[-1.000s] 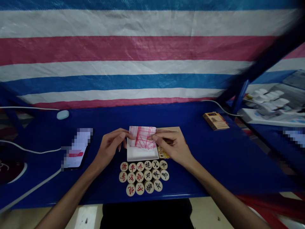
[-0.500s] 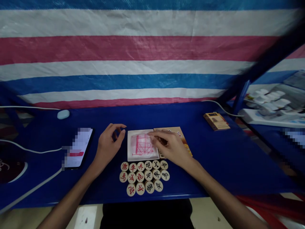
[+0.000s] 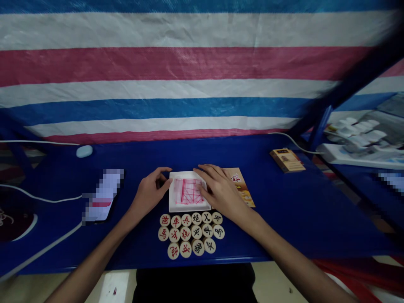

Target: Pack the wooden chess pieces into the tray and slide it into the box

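Note:
A folded, thin sheet printed with red grid lines (image 3: pixel 189 191) lies in a shallow white tray (image 3: pixel 172 206). My left hand (image 3: pixel 150 187) is at the tray's left edge, thumb and forefinger curved apart by its far corner. Over the tray's right side rests my right hand (image 3: pixel 221 189), fingers extended toward the far rim and thumb at the sheet's edge. Several round Chinese chess pieces (image 3: pixel 185 233) with red or black characters stand in rows nearer me. A brown printed box lid or card (image 3: pixel 244 189) is partly hidden under my right hand.
On the left of the blue table (image 3: pixel 284 227) lie a phone (image 3: pixel 105 195), white cables and a pale earbud case (image 3: pixel 84 151). A small tan box (image 3: pixel 288 160) sits at right, with a power strip (image 3: pixel 356 155) beyond it. A striped tarp (image 3: pixel 176 63) hangs behind.
My left hand has moved right to the tray's edge. My right hand has flattened out over the tray's right side, and the sheet now lies flatter in it.

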`<state>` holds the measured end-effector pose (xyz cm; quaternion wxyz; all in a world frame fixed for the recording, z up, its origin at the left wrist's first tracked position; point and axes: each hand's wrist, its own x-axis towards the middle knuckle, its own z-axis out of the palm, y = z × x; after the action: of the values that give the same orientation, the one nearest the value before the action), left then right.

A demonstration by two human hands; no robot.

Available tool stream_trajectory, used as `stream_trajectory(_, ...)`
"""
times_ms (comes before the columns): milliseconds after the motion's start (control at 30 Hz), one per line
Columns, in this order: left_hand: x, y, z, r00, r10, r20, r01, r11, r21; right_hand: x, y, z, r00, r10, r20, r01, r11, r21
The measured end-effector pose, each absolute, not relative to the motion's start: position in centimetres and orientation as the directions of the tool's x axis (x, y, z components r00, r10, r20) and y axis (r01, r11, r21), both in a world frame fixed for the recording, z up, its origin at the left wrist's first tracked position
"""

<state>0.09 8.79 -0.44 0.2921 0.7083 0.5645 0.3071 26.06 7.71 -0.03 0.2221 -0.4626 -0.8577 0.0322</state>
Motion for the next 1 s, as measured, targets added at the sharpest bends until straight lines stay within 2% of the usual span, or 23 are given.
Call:
stream_trajectory(467,0.0,8.9,-0.5,0.157,0.982,0.101,0.621,-0.178,0.763,25.8,7.9,0.0,-0.466,0.812,0.351,0.783,0.563,-0.263)
stream_trajectory(767,-0.1,8.9,-0.3,0.128,0.985,0.116,0.617,-0.171,0.768,26.0,7.9,0.4,-0.43,0.82,0.378,0.766,0.553,-0.328)
stream_trajectory(900,-0.6,9.1,0.9,0.063,0.985,0.161,0.608,-0.166,0.776,26.3,7.5,1.9,-0.344,0.83,0.44,0.762,0.52,-0.386)
stream_trajectory(1000,-1.0,7.3,2.4,-0.059,0.961,0.269,0.575,-0.188,0.796,26.7,5.6,2.7,-0.211,0.838,0.504,0.751,0.469,-0.464)
